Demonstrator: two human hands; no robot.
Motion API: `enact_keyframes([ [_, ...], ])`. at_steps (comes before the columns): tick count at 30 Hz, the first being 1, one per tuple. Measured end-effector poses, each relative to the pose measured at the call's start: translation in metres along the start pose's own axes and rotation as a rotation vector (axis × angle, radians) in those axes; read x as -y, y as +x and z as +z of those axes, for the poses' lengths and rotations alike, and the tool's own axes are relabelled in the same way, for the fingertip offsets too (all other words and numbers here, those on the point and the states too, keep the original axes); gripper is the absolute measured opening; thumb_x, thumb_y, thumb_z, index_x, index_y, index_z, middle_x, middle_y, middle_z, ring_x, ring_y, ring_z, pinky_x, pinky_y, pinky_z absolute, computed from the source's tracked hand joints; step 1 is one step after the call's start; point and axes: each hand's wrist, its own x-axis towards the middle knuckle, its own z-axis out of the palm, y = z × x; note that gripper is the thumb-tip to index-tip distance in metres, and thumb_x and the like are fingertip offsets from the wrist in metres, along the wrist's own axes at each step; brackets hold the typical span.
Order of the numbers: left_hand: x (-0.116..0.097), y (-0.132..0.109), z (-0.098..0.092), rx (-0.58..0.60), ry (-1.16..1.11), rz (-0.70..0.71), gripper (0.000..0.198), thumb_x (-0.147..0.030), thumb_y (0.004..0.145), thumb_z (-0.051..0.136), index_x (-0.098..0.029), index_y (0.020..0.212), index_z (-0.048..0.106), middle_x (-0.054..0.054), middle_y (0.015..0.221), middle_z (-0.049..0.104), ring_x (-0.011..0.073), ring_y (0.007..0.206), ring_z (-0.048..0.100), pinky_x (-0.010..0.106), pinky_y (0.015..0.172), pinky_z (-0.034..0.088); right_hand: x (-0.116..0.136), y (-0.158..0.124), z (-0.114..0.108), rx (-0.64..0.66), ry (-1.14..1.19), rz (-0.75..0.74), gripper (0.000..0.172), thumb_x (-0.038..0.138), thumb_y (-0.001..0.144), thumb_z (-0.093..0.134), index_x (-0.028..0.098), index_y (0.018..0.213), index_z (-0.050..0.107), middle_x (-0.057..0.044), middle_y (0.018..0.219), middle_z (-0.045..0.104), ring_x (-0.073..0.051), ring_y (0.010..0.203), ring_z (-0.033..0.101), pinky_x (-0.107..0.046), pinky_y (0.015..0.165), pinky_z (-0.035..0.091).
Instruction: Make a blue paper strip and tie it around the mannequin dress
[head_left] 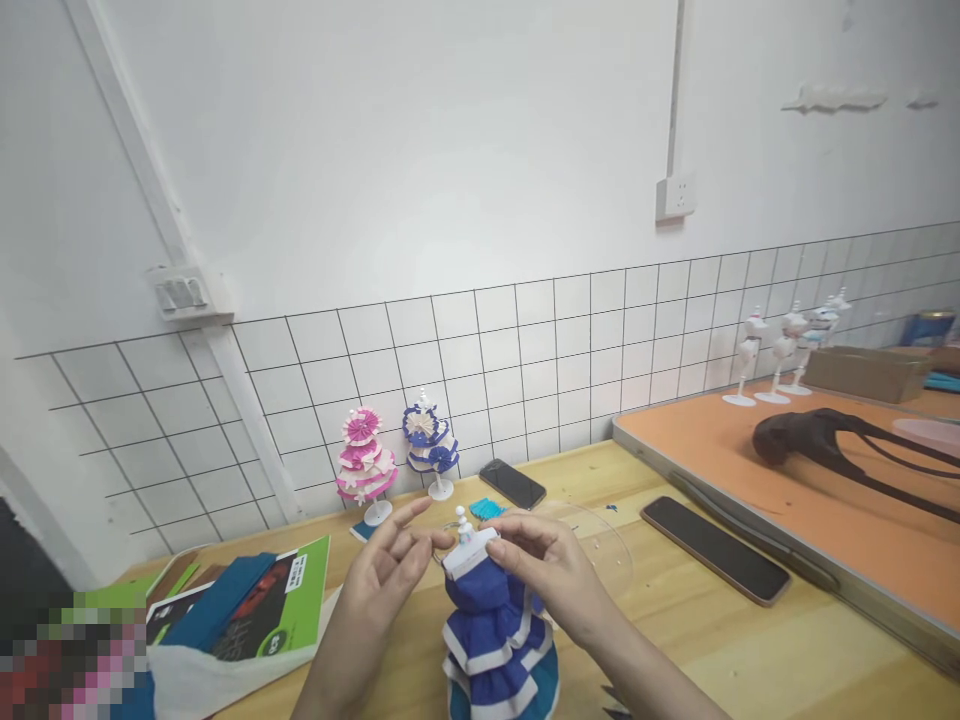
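A small mannequin in a blue paper dress with white stripes (495,635) stands low in the middle of the head view. My left hand (390,575) pinches at its white top edge from the left. My right hand (551,570) pinches the same white collar from the right, fingers closed on it. The mannequin's white neck knob (463,524) sticks up between my fingertips.
A pink dress mannequin (364,462) and a purple-blue one (429,440) stand by the tiled wall. Two phones (512,483) (716,549) lie on the wooden table, with a green booklet (255,605) at left. An orange board (825,500) at right carries bare white mannequins (784,355) and a dark strappy object (832,440).
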Motion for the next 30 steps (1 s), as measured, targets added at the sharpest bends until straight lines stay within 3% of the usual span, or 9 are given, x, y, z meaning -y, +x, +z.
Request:
enact_keyframes([
  [2,0.002,0.001,-0.001,-0.041,-0.002,-0.009,0.051,-0.051,0.077,0.053,-0.017,0.115,0.053,0.011,0.101,0.065,0.0257,0.103,0.057,0.041,0.092,0.043,-0.001,0.001,0.0,0.004,0.019,0.007,0.026,0.042,0.073,0.066,0.019,0.086,0.07,-0.004,0.081,0.066,-0.021,0.082,0.06,-0.032,0.075,0.047],
  [6,0.003,-0.001,0.004,-0.038,0.277,0.016,0.038,-0.044,0.071,0.063,-0.02,0.101,0.062,0.009,0.109,0.063,0.027,0.106,0.054,0.04,0.092,0.042,-0.001,0.0,0.0,0.006,0.021,-0.018,0.024,0.04,0.074,0.066,0.02,0.087,0.07,-0.004,0.083,0.066,-0.021,0.082,0.06,-0.032,0.076,0.047],
  [10,-0.005,-0.006,0.016,-0.036,0.464,0.119,0.022,-0.038,0.074,0.059,-0.021,0.086,0.065,0.006,0.096,0.064,0.0241,0.096,0.057,0.035,0.087,0.045,0.001,-0.002,0.001,-0.001,-0.034,-0.06,0.022,0.038,0.075,0.065,0.021,0.089,0.071,-0.004,0.086,0.066,-0.021,0.085,0.06,-0.034,0.078,0.045],
  [14,-0.008,-0.006,0.018,-0.017,0.517,0.166,0.018,-0.035,0.077,0.054,-0.02,0.08,0.063,0.004,0.086,0.063,0.0222,0.089,0.058,0.032,0.081,0.045,0.003,-0.002,0.002,0.008,-0.038,0.004,0.026,0.041,0.076,0.064,0.022,0.091,0.072,-0.005,0.086,0.067,-0.023,0.092,0.058,-0.036,0.083,0.043],
  [19,0.0,0.0,0.008,-0.084,0.502,0.142,0.017,-0.036,0.076,0.053,-0.02,0.076,0.061,0.003,0.085,0.062,0.0215,0.085,0.057,0.032,0.08,0.043,0.003,0.003,-0.005,-0.064,0.278,0.236,0.048,0.049,0.079,0.057,0.018,0.116,0.059,-0.01,0.094,0.07,-0.023,0.092,0.063,-0.04,0.088,0.042],
  [24,0.007,0.005,-0.003,-0.114,0.463,0.066,0.021,-0.039,0.075,0.054,-0.019,0.077,0.061,0.003,0.083,0.064,0.0223,0.082,0.056,0.033,0.077,0.044,0.01,0.015,-0.017,-0.171,0.265,0.245,0.053,0.046,0.08,0.057,0.014,0.122,0.051,-0.013,0.099,0.069,-0.023,0.094,0.063,-0.038,0.088,0.042],
  [27,0.009,0.007,-0.008,-0.08,0.404,0.014,0.025,-0.039,0.073,0.056,-0.017,0.082,0.064,0.005,0.086,0.066,0.023,0.082,0.058,0.031,0.073,0.047,0.017,0.019,-0.02,-0.101,0.116,0.234,0.05,0.044,0.08,0.058,0.014,0.12,0.052,-0.011,0.096,0.069,-0.022,0.092,0.062,-0.035,0.085,0.044],
  [30,0.011,0.01,-0.015,-0.016,0.301,-0.039,0.029,-0.039,0.073,0.058,-0.016,0.09,0.066,0.005,0.088,0.068,0.0223,0.081,0.06,0.03,0.072,0.048,0.021,0.009,-0.023,0.091,-0.14,0.223,0.047,0.04,0.08,0.058,0.014,0.119,0.054,-0.008,0.09,0.07,-0.021,0.089,0.062,-0.034,0.081,0.045],
])
